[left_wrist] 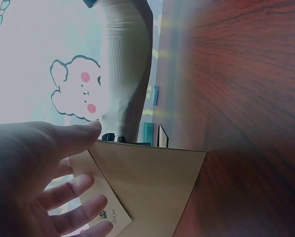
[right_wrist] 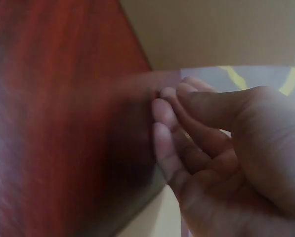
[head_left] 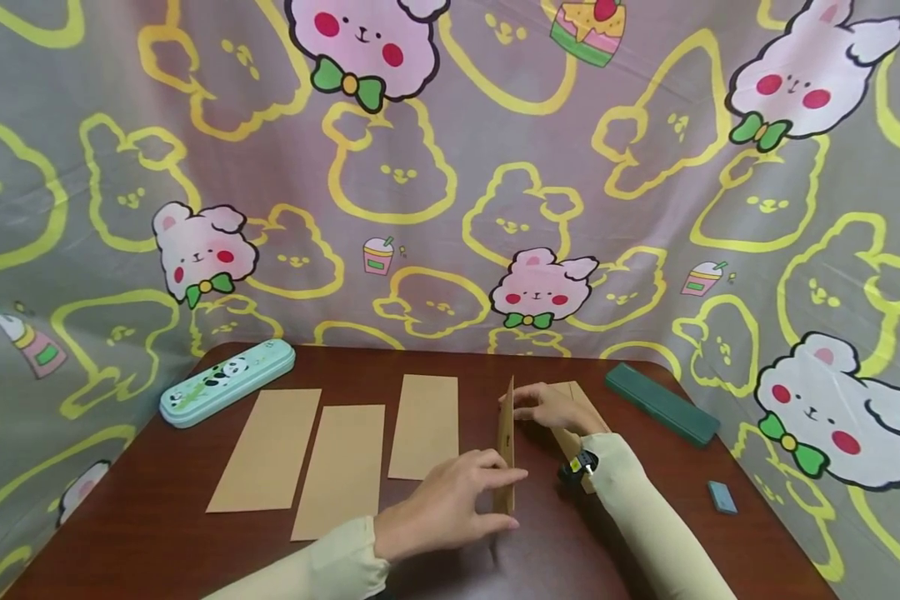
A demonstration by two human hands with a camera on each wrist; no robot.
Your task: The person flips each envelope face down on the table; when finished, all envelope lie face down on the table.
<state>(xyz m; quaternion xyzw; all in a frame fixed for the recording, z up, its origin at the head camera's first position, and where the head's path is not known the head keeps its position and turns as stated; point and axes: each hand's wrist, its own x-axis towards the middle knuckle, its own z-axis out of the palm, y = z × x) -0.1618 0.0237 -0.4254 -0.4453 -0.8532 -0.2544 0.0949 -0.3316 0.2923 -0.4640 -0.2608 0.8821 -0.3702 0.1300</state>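
A brown kraft paper envelope (head_left: 506,433) stands on its long edge at the middle of the table. Its pointed flap (left_wrist: 118,210) bears a small printed "Thank you" and picture. At the near end is my left hand (head_left: 457,500), thumb and fingers spread loosely around the edge; in the left wrist view the thumb lies over a corner and the other fingers overlap the flap. My right hand (head_left: 551,408) pinches the far end, thumb and fingertips drawn together (right_wrist: 211,133). Under the right wrist lies another kraft envelope (head_left: 570,392), partly hidden by the arm.
Two brown paper pieces (head_left: 266,450) (head_left: 339,467) lie flat on the left, a third piece (head_left: 425,425) nearer the middle. A pale-blue panda pencil case (head_left: 228,382) sits far left. On the right are a dark green case (head_left: 662,404) and a small blue block (head_left: 722,497). A patterned curtain (head_left: 420,183) hangs behind.
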